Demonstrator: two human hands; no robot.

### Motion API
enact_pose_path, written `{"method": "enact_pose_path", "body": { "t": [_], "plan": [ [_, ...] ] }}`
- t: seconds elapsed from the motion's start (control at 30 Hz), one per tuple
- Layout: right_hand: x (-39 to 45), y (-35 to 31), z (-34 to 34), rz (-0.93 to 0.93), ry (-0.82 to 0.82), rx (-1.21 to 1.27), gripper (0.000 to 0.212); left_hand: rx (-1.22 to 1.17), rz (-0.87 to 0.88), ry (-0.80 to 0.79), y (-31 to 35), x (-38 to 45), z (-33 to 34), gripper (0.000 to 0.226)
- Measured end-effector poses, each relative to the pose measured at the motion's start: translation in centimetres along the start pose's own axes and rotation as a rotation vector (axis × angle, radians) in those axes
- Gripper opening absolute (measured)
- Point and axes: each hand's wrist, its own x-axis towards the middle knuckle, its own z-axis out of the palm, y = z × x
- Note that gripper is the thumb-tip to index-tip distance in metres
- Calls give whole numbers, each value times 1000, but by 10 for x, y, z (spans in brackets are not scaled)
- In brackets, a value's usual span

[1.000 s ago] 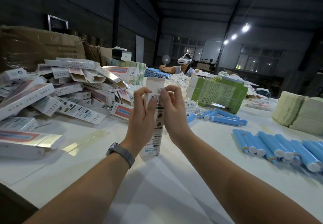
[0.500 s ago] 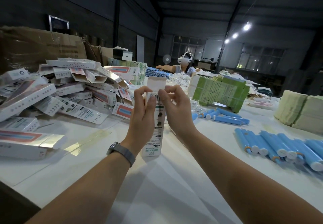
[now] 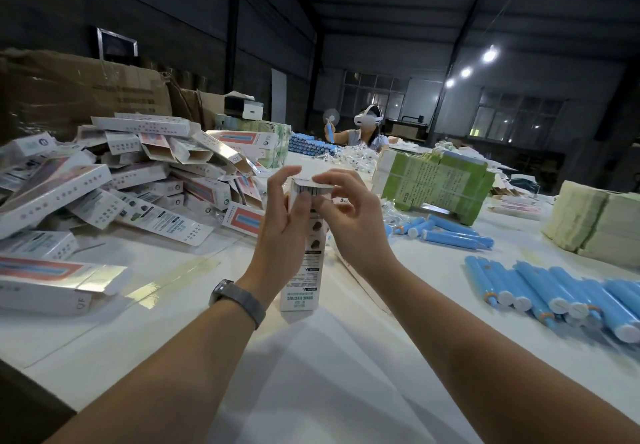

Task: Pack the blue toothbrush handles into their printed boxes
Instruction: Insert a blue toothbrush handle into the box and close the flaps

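Head view: printed box (image 3: pixel 304 256) stands upright on table (image 3: pixel 311 374), top flap folded over. Left hand (image 3: pixel 282 232) grasps box's upper body; right hand (image 3: pixel 349 218) pinches the flap. Should brace the walls, tuck tab squarely. Loose blue handles (image 3: pixel 554 291) lie well right.

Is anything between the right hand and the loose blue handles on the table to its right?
Nothing visible: bare white table lies between the right hand and the blue handles. Both hands still hold the printed box.
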Motion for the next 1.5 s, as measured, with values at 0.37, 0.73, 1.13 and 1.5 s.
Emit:
{"method": "enact_pose_path", "body": {
  "t": [0.37,0.73,1.13,1.5],
  "plan": [
    [6,-9,2,89,12,143,12,27,-9,-7,7,0,2,19],
    [4,-8,4,0,77,77,21,51,36,35,8,2,4,9],
    [0,-10,8,-26,122,-12,11,76,55,41,9,-4,6,13],
    [5,-14,9,-51,104,-73,9,94,48,26,10,-6,7,26]
  ]
}}
